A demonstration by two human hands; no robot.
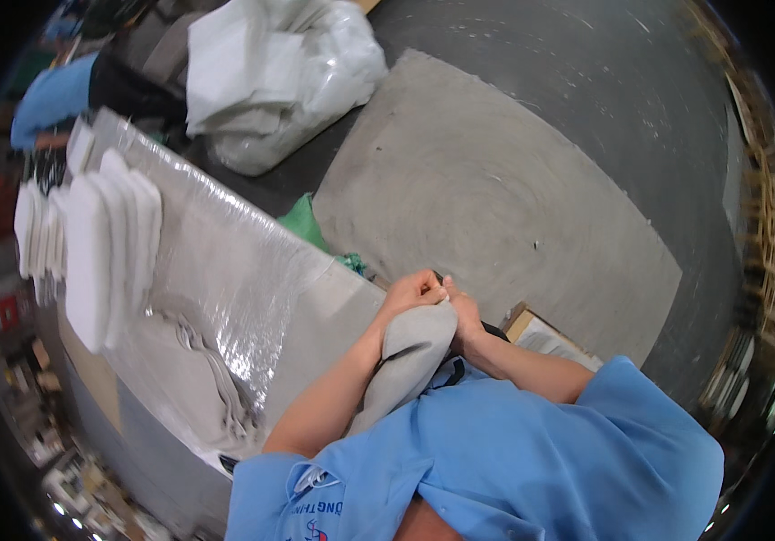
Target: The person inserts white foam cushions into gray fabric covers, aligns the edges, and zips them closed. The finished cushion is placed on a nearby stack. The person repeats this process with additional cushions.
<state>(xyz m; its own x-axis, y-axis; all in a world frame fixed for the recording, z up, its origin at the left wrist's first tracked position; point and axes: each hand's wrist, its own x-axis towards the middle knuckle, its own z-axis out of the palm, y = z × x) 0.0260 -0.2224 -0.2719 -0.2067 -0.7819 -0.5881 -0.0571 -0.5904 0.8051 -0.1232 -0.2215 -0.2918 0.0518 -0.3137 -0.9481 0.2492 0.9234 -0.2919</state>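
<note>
A padded-looking grey fabric cover (416,352) rests against my front, its narrow end pointing away from me. At that far end my left hand (412,294) has its fingers curled into a pinch on the fabric edge. My right hand (462,311) presses close beside it, thumb and fingers closed on the same end. The two hands nearly touch. Something small and dark shows between the fingertips, too little of it to name. The lower part of the cover is hidden by my left forearm and shirt.
On my left, a table (225,252) covered in clear plastic carries upright white padding pieces (103,261) and stacked grey fabric pieces (196,374). Beyond are a white plastic bag (284,86) and green cloth (304,222). A cardboard sheet (495,180) covers the floor ahead; an open box (554,338) stands by my right arm.
</note>
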